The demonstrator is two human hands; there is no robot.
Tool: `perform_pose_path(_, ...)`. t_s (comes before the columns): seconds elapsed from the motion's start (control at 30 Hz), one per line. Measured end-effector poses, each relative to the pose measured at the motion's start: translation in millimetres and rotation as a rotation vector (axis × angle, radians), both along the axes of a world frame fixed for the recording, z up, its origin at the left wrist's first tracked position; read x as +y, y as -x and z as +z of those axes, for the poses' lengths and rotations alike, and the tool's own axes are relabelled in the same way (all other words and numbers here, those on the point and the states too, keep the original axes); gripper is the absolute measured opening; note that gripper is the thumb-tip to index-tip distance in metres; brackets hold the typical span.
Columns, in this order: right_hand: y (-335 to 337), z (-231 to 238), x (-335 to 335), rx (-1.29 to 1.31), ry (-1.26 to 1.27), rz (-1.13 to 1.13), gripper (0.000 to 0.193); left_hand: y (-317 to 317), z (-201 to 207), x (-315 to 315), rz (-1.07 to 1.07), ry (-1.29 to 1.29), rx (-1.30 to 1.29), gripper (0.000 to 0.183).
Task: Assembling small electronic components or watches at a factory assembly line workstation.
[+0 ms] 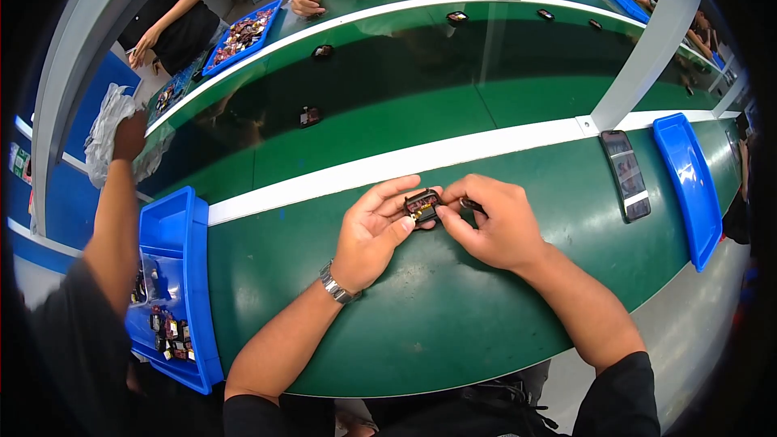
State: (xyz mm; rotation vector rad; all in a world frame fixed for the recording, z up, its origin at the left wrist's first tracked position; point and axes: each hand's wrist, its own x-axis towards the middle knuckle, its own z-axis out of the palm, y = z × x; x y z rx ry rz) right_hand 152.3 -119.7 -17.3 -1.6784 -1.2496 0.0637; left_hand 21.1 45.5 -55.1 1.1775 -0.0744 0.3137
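A small black electronic housing [422, 206] with rounded corners lies open side up in my fingers. Red and yellow parts show inside it. My left hand [374, 231] grips its left side, thumb on the near edge and fingers behind. At its right edge are the thumb and forefinger of my right hand [498, 222]. A small black piece [472, 205] sticks out between the curled fingers of that hand; its kind is too small to make out. Both hands are over the green tabletop [388, 332].
Blue bins [202, 291] on the left hold several small devices. A phone [625, 174] and a blue tray [688, 190] lie right. Behind a white rail [380, 160], a green conveyor belt [437, 113] carries scattered devices. A co-worker's arm [113, 218] with a plastic bag reaches in left.
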Motion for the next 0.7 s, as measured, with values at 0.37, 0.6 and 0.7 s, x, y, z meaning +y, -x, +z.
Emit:
perform_pose_path(0.37, -14, 4, -9, 0.530, -0.297, 0.153, 0.015, -3, 8, -4, 0.037, 0.073, 0.177, 0.046)
perform_pose_path(0.6, -11, 6, -6, -0.055, -0.005, 0.054, 0.010, -5, 8, -4, 0.025, 0.070, 0.198, 0.046)
perform_pose_path(0.7, -17, 5, -7, 0.174, -0.173, 0.130, 0.017, -6, 9, -5, 0.015, 0.060, 0.217, 0.047)
